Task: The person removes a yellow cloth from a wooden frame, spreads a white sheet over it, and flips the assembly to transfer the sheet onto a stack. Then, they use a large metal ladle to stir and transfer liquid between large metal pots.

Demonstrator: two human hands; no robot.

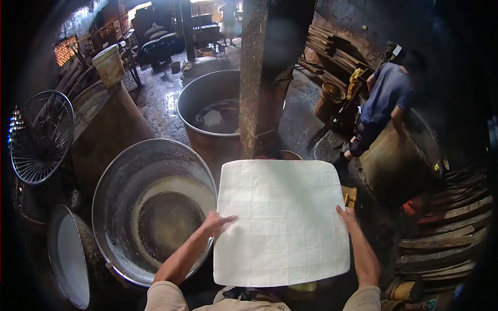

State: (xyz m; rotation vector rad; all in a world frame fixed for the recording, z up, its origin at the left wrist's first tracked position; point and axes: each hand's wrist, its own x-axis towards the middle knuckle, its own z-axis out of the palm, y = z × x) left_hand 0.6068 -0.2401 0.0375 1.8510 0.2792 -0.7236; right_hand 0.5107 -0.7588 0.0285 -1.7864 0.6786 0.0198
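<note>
Gripping white slab (282, 223) edges: left hand (217, 223), right hand (346, 213).

Seen from the head camera: a white square slab (282, 223), marked with a faint grid, held flat by its side edges, left hand (217, 224) on one, right hand (346, 215) on the other. Just left of it, a large metal basin (124, 192) with a dark residue at its bottom; beyond, a second vat (199, 96) of dark liquid behind a wooden post (264, 72). Farther right, another person (381, 103) bent over a drum, stacked planks (446, 233) near.
</note>
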